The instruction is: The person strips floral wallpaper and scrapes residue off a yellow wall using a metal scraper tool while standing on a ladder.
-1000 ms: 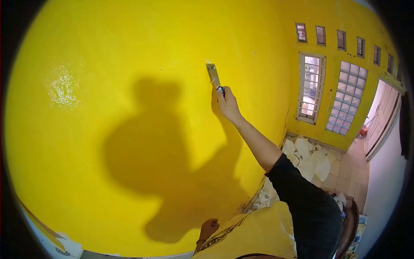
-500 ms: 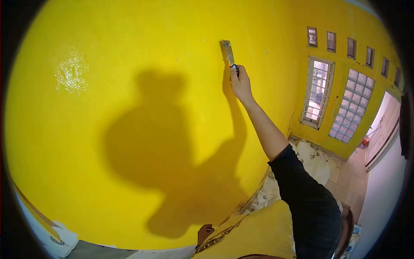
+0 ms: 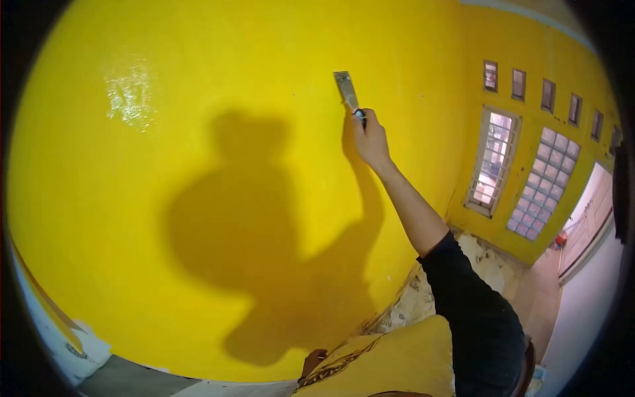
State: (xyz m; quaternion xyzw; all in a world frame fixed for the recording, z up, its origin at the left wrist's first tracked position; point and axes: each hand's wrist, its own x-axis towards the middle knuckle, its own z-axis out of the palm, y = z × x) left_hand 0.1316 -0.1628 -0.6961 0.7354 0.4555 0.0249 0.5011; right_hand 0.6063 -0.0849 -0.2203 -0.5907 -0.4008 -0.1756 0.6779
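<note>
My right hand [image 3: 370, 140] is raised against a bright yellow wall [image 3: 198, 99], fingers closed around the handle of a paintbrush [image 3: 346, 89]. The brush points up, its bristles flat on the wall. My arm in a black sleeve [image 3: 473, 311] stretches up from the lower right. Only a small part of my left hand [image 3: 312, 362] shows at the bottom edge, low beside my yellow shirt; I cannot tell whether it holds anything. My shadow falls on the wall left of the brush.
A wet glossy patch [image 3: 132, 92] shines at the upper left of the wall. The adjoining yellow wall at right has barred windows [image 3: 493, 162] and glass blocks [image 3: 539, 182]. Paper sheets [image 3: 486, 264] cover the floor along the wall base. A doorway [image 3: 585, 218] opens at far right.
My right hand carried the brush up the wall and slightly right, then held near that height. The view shifted; my left hand sank lower at the bottom edge.
</note>
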